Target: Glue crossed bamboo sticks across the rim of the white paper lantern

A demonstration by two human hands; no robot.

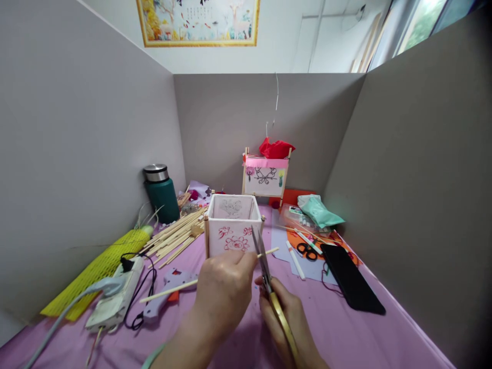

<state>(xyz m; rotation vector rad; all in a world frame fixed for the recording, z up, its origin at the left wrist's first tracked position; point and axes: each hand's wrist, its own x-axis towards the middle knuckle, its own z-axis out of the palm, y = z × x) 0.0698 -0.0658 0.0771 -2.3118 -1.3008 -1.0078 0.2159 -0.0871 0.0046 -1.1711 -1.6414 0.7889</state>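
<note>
Wooden stick (169, 291) lies level just above the counter (346, 333), pinched in my left hand (225, 292). My right hand (292, 318) grips the gold-handled scissors (263, 261), blades slightly parted at the stick's right end. White paper box (233, 225) stands just behind.

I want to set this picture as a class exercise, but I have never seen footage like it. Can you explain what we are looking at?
It is one picture, taken by a camera worn on a person's head and looking down at their own bare hands. The left hand holds a thin stick. The right hand holds scissors, whose blades cross the stick. On the purple table are a white lantern, a pink lantern behind it, a flask, loose sticks, a glue gun and a phone.
</note>
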